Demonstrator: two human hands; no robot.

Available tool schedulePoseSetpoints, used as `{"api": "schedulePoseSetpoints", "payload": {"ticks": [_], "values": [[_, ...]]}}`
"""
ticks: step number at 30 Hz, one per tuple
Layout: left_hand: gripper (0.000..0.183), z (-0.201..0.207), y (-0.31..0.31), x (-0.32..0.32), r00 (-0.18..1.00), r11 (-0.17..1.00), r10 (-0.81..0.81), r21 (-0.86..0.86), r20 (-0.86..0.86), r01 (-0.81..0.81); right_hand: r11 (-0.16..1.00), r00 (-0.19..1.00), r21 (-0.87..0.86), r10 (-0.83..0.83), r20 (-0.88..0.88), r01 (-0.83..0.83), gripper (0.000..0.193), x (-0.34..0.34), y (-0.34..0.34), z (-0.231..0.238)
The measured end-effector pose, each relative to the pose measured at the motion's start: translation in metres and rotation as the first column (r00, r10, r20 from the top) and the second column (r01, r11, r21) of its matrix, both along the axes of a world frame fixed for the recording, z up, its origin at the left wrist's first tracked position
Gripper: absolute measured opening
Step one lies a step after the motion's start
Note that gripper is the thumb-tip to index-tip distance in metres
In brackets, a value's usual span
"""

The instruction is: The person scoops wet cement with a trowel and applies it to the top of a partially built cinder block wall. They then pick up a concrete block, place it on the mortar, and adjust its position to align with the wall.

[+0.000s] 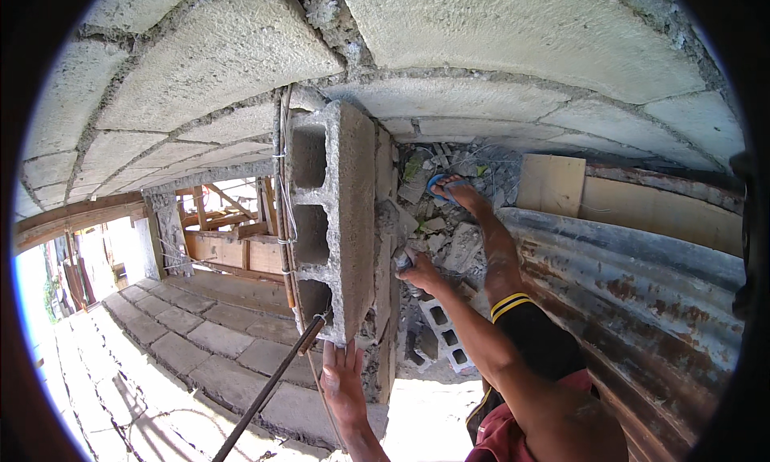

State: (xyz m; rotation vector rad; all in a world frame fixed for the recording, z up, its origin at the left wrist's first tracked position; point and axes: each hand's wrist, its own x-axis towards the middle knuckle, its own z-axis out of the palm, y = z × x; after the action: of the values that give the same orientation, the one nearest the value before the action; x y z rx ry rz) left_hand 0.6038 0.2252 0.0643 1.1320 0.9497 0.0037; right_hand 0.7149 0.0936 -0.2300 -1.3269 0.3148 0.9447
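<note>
A grey concrete hollow block (357,213) lies on top of a block wall, its open cells facing left. My left hand (343,382) is at the block's near end, fingers stretched out and their tips touching it. On the right side of the wall, my right hand (417,274) is closed around a small greyish object (403,260), mostly hidden, whose kind I cannot make out. A steel bar (273,375) slants up from the lower left, its end at the block's nearest cell. Thin rods tied with wire (284,197) run along the block's left side.
Broken rubble (437,229) covers the ground right of the wall, around my foot in a blue flip-flop (437,186). Another hollow block (446,334) lies there. Rusty corrugated sheets (642,277) and a board (553,185) stand at right. A large block wall (521,29) rises ahead.
</note>
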Motion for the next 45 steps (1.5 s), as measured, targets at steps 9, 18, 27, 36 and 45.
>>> {"api": "schedulePoseSetpoints", "payload": {"ticks": [9,18,27,36,45], "values": [[0.112,0.005,-0.003,0.004,1.000,1.000,-0.021,0.008,-0.020,0.021,0.854,0.895,0.344,-0.265,-0.358,0.391,0.026,0.018,0.025,0.012],[0.116,0.000,-0.002,-0.002,1.000,1.000,-0.012,0.026,-0.015,0.012,0.990,0.998,0.128,-0.049,-0.026,0.051,0.031,-0.008,0.013,0.023],[0.112,-0.003,0.003,-0.006,1.000,1.000,-0.002,-0.010,0.015,0.002,0.983,0.974,-0.115,0.161,0.161,-0.144,0.039,-0.103,0.016,0.015],[0.093,0.000,0.011,-0.011,0.998,0.998,-0.040,-0.045,0.056,0.043,0.888,0.855,0.350,-0.085,-0.511,0.297,0.036,-0.111,-0.008,0.063],[0.092,-0.004,0.009,-0.013,0.999,1.000,-0.008,-0.018,0.048,0.009,0.943,0.822,0.278,0.009,-0.569,0.182,0.031,-0.022,0.011,0.078]]}}
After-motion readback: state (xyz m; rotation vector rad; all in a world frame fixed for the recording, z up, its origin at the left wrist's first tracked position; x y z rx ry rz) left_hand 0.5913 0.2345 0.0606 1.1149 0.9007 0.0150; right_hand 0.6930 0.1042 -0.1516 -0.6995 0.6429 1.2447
